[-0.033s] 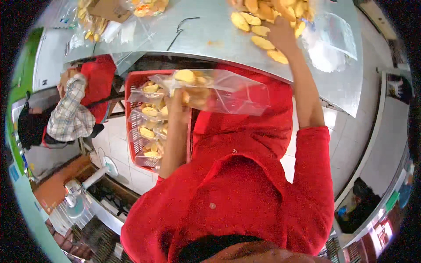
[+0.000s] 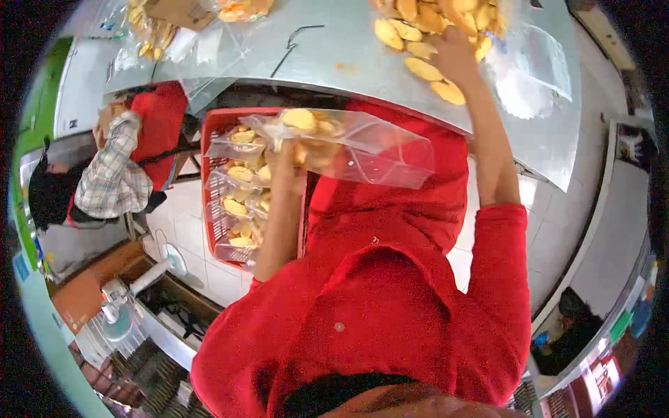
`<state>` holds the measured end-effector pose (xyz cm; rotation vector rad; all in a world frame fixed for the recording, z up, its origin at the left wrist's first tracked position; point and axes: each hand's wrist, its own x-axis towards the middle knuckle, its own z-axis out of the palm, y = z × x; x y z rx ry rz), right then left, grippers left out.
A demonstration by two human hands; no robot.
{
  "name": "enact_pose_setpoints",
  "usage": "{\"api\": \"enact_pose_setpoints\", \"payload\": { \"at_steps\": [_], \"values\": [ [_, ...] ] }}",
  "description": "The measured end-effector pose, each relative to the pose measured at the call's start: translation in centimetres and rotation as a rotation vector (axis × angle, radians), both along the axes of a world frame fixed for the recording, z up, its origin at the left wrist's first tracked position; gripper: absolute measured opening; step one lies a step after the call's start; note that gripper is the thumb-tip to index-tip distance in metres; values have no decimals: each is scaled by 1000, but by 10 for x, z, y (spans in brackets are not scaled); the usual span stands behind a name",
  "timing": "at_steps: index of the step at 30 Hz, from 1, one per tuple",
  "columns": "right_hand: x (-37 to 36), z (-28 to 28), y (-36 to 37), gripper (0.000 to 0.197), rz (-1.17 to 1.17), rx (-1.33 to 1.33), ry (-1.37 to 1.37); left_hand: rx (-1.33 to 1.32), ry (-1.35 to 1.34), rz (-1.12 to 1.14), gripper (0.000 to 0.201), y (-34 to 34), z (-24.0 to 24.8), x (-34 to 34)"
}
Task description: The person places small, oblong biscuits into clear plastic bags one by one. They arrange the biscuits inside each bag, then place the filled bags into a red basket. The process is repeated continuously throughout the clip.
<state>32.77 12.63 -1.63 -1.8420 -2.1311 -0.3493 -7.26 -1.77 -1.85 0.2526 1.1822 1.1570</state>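
Observation:
My left hand (image 2: 286,155) is closed around a clear plastic bag (image 2: 394,155). Yellow oval slices, like chips or rusks, lie in the bag's left end, and its right end stretches slack over my red-clothed lap. That hand is above the right side of a red plastic crate (image 2: 208,177), in which several filled clear bags (image 2: 238,207) lie in a row. On the metal table, my right hand (image 2: 456,56) reaches into a heap of yellow oval slices (image 2: 422,68). Its fingertips blend into the heap, so their grip is hidden.
A clear plastic sheet or bag (image 2: 540,76) lies right of the heap on the metal table (image 2: 348,52). A dark bent wire or cord (image 2: 293,45) and more bagged food (image 2: 244,8) are further left. Another person in a plaid shirt (image 2: 115,174) sits at the left. A fan (image 2: 122,326) stands lower left.
The whole view has shifted slightly. Both hands stay where they were, the left on the bag and the right at the heap.

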Motion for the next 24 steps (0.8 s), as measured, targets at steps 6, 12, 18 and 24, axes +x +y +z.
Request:
{"api": "enact_pose_setpoints", "payload": {
  "at_steps": [6,12,18,24],
  "values": [
    [-11,46,-50,32,-199,-255,856,18,177,33,67,-8,8,13],
    [-7,62,-161,35,-55,-264,2491,-47,117,29,70,0,13,26],
    [-42,118,-212,33,467,-943,885,121,291,-19,64,-3,7,54],
    [-105,54,-228,35,59,-1137,1687,288,436,-277,74,-22,12,90]
  ]
}}
